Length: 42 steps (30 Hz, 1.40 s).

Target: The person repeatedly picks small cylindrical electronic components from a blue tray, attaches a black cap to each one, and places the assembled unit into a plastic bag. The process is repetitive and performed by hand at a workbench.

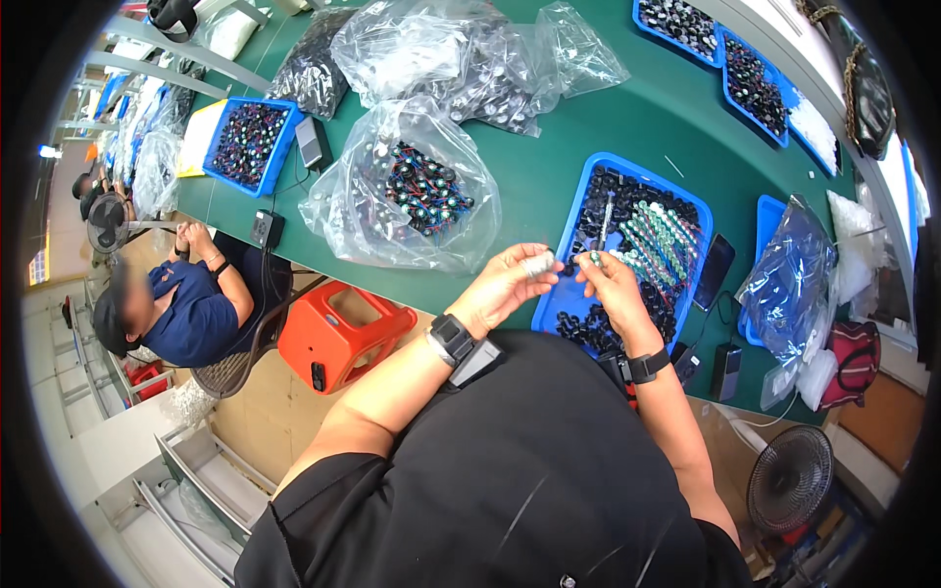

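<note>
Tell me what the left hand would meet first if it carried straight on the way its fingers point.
Probably the right hand, close ahead of the left hand over the blue tray; their relative heights are unclear from this view.

On the worktop (627,118), a tray (569,297) holds loose parts (657,240); at its three o'clock lies a phone (714,272). Toward its ten sits a bag (338,201) of wired pieces (426,191), with a second tray (285,142) at that bag's nine and filled bags (490,93) at its twelve.

half-curled left hand (505,285) just beside pinched right hand (617,288)
</note>
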Motion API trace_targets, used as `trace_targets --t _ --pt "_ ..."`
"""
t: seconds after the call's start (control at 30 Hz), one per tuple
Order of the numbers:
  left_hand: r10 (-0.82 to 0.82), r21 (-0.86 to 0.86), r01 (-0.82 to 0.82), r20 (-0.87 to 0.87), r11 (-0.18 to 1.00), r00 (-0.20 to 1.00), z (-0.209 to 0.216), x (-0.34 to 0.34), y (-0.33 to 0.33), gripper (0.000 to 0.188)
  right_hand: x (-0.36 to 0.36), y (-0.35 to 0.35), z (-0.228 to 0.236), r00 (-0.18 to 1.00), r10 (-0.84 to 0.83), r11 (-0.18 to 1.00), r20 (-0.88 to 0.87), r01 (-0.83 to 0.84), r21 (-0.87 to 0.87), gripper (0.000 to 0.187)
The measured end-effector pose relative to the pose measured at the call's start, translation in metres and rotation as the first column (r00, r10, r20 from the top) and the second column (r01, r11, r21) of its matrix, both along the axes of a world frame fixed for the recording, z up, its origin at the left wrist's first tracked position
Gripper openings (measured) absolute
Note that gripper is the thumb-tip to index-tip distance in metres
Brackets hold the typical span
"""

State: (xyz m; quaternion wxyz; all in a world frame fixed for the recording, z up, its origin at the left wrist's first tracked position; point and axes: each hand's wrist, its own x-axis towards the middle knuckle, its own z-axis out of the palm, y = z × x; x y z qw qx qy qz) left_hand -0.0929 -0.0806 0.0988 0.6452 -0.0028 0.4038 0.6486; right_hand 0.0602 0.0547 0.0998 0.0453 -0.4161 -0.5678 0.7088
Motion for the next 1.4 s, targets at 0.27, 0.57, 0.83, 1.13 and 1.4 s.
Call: trace_targets --t 0.27,0.57,0.83,1.13,1.4 --pt "-0.081 -0.022 0.149 -0.913 0.989 0.399 0.033 0.004 0.006 0.032 -0.002 -0.001 0.028 0.972 -0.07 0.949 -0.223 -0.003 -0.314 0.029" --pt "-0.1 -0.043 0.183 -0.943 0.982 0.318 0.04 0.022 0.003 0.033 0.007 -0.001 0.03 0.967 -0.011 0.932 -0.253 -0.082 -0.353 0.024" --pt "-0.086 -0.058 0.164 -0.982 0.985 0.166 0.038 0.024 0.003 0.032 0.01 0.002 0.038 0.976 0.14 0.966 -0.169 -0.172 -0.193 0.022" --pt "-0.211 0.071 -0.55 -0.877 0.832 -0.432 0.019 -0.065 -0.018 0.065 0.041 0.026 0.001 0.948 -0.314 0.924 -0.052 0.292 -0.248 0.03" --pt "-0.223 -0.34 0.27 -0.896 0.901 -0.383 -0.039 0.027 0.034 0.028 0.065 0.023 -0.017 0.933 -0.361 0.881 -0.002 0.34 -0.329 0.032"
